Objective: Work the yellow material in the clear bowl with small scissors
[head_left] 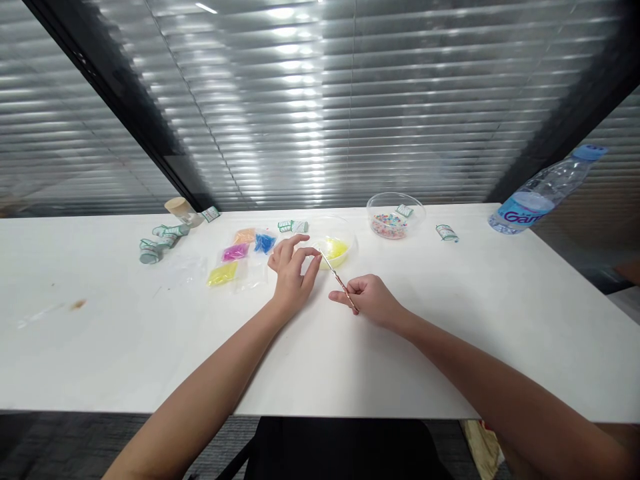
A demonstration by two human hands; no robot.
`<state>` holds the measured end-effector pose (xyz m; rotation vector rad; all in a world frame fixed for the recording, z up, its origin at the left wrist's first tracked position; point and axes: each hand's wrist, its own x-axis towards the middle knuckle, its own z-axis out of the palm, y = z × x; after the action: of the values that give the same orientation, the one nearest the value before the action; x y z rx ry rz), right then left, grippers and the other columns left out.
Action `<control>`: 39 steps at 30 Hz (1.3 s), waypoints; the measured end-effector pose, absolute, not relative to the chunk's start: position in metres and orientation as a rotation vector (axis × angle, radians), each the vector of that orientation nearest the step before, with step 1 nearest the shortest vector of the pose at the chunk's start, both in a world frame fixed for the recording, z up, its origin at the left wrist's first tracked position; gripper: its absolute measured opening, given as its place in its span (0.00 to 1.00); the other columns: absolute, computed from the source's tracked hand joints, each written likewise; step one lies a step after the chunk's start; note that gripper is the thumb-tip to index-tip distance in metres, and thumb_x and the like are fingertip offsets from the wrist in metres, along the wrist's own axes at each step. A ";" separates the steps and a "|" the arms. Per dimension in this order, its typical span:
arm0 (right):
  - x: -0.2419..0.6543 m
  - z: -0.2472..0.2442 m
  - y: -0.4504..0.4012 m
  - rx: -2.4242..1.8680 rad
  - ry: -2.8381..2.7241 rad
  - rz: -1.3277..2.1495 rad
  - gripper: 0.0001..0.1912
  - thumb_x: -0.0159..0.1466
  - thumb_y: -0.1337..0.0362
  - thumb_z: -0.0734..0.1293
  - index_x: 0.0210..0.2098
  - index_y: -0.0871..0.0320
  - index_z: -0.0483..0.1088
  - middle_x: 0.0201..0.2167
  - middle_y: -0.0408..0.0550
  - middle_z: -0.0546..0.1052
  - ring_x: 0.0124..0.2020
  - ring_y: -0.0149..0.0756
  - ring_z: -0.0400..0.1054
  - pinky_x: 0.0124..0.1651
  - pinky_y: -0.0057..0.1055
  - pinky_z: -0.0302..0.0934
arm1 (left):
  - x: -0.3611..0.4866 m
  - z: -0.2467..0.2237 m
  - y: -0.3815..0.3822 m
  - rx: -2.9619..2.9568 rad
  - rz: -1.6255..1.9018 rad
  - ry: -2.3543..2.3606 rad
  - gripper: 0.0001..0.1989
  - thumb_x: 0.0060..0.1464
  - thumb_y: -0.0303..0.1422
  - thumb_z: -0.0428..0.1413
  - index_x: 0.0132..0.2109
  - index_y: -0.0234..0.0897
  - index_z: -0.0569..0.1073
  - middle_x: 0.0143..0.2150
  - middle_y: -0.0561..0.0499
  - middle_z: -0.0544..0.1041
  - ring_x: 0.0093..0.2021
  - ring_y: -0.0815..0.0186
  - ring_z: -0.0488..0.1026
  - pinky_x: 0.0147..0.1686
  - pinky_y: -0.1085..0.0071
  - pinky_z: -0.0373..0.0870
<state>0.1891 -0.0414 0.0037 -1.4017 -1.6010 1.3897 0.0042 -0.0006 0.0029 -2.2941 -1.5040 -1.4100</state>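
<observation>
My right hand (373,300) is closed around the copper-coloured handles of thin scissors (343,285), seen nearly edge-on, their silver blades pointing up and left. The thumb and index finger of my left hand (293,270) meet in a pinch at the blade tips. Whatever sits in that pinch is too small to make out; the other fingers are raised. Just behind the tips stands a clear round bowl (354,250) with bright yellow beads (336,248) in it. Small bags of yellow (223,273), pink (235,252), orange (245,235) and blue beads (265,243) lie left of my left hand.
A second clear bowl (423,217) with multicoloured beads (389,227) is at the back. Crumpled green-and-white wrappers (170,231) and a lidded jar (181,210) lie left; another wrapper (447,233) lies right. A water bottle (535,200) is at the right edge, blinds (300,100) behind.
</observation>
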 end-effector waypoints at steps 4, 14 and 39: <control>0.189 0.003 -0.041 -1.399 -1.605 1.394 0.32 0.51 0.39 0.71 0.15 0.59 0.56 0.14 0.38 0.59 0.19 0.25 0.49 0.25 0.29 0.46 | 0.004 0.002 0.000 -2.294 -1.409 -1.497 0.04 0.61 0.33 0.54 0.39 0.41 0.73 0.54 0.47 0.71 0.57 0.57 0.63 0.52 0.58 0.52; 0.190 0.005 -0.042 -1.409 -1.626 1.398 0.31 0.52 0.40 0.70 0.15 0.59 0.57 0.14 0.39 0.60 0.19 0.25 0.49 0.26 0.30 0.46 | 0.004 0.001 0.000 -2.309 -1.396 -1.510 0.04 0.61 0.33 0.54 0.39 0.40 0.73 0.54 0.47 0.71 0.57 0.57 0.62 0.52 0.58 0.52; 0.190 0.003 -0.042 -1.418 -1.634 1.400 0.31 0.52 0.39 0.70 0.15 0.59 0.57 0.14 0.39 0.62 0.18 0.25 0.51 0.25 0.30 0.47 | 0.003 0.002 0.000 -2.315 -1.369 -1.526 0.05 0.61 0.34 0.54 0.38 0.40 0.73 0.53 0.47 0.73 0.57 0.56 0.63 0.51 0.58 0.52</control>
<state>0.1901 -0.0416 0.0026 -1.4177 -1.6340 1.4001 0.0029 -0.0001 0.0023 -2.3145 -1.5258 -1.3690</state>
